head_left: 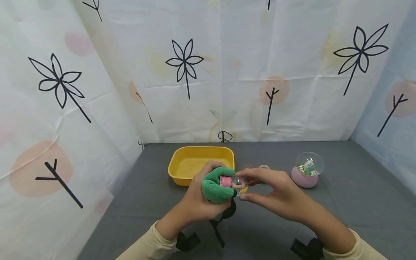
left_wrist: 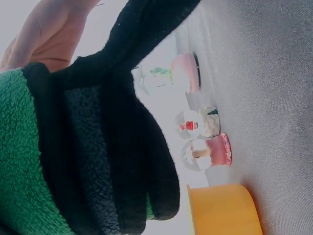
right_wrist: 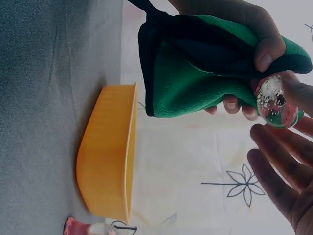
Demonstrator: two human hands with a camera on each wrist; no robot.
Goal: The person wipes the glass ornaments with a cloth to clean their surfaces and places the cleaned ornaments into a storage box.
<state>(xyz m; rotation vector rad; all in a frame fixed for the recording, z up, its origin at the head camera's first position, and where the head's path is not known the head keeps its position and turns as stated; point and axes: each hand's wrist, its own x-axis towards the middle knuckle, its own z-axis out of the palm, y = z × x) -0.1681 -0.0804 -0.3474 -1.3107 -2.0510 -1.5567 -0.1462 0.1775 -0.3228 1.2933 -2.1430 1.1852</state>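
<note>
My left hand (head_left: 195, 202) grips a green towel cloth (head_left: 216, 186) with black edging, folded around the pink base of a small snow globe (head_left: 239, 185). The clear dome sticks out of the cloth toward the right, with a yellow and pink figure inside. My right hand (head_left: 276, 191) pinches that dome between its thumb and fingers. In the right wrist view, the snow globe (right_wrist: 276, 103) shows white flecks and the green cloth (right_wrist: 183, 83) hangs from my left hand. Cloth (left_wrist: 19, 147) blocks much of the left wrist view, hiding the globe there.
A yellow tray (head_left: 175, 177) stands behind my left hand. Two small snow globes, one with a red figure (left_wrist: 190, 125) and one with a pink base (left_wrist: 221, 150), stand beside it. A larger globe on a pink base (head_left: 303, 177) is at the right on the grey table (head_left: 351, 202).
</note>
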